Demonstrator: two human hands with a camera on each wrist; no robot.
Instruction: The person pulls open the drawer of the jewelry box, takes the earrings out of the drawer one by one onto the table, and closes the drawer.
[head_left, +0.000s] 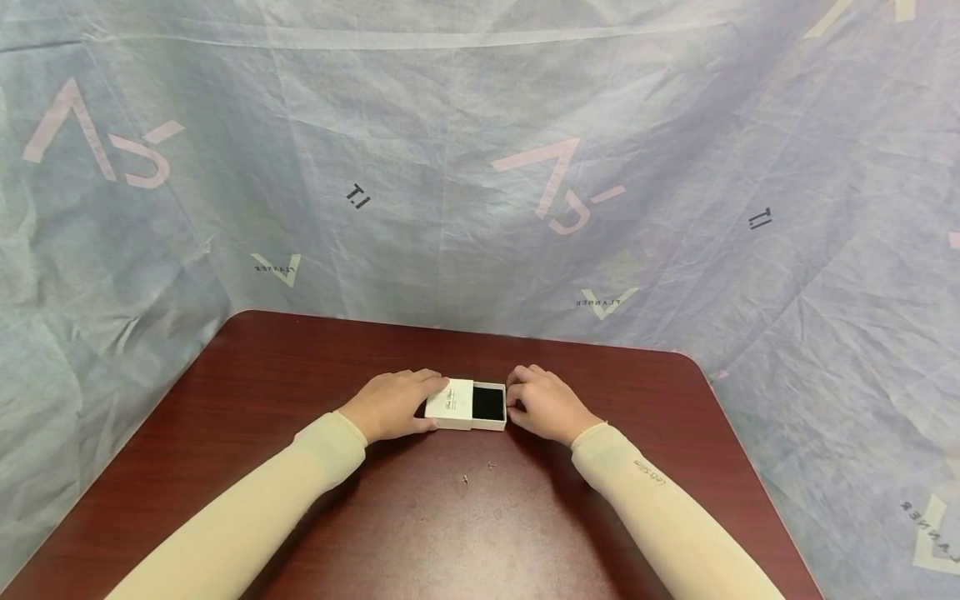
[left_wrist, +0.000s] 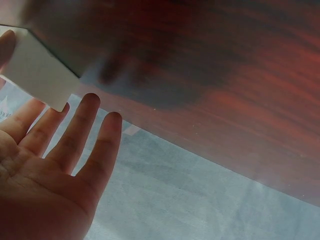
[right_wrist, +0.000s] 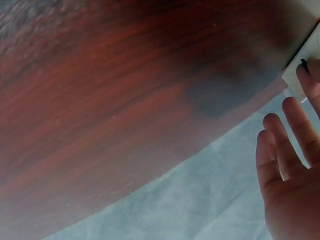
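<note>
A small white slide-out gift box lies on the table, its printed sleeve [head_left: 450,406] on the left. Its inner tray [head_left: 489,424] sticks out to the right and shows a black pad [head_left: 489,403]. My left hand [head_left: 393,406] holds the sleeve between thumb and fingers at its left end. At the tray's right end, my right hand [head_left: 551,404] pinches a small black pull tab [right_wrist: 304,65] between thumb and index finger, the other fingers extended. Nearer to me lie two tiny metallic pieces [head_left: 465,479], too small to make out.
The dark red wooden table [head_left: 285,367] has rounded far corners. A grey-blue printed cloth [head_left: 442,208] hangs behind it and along both sides. Pale sleeves cover both forearms.
</note>
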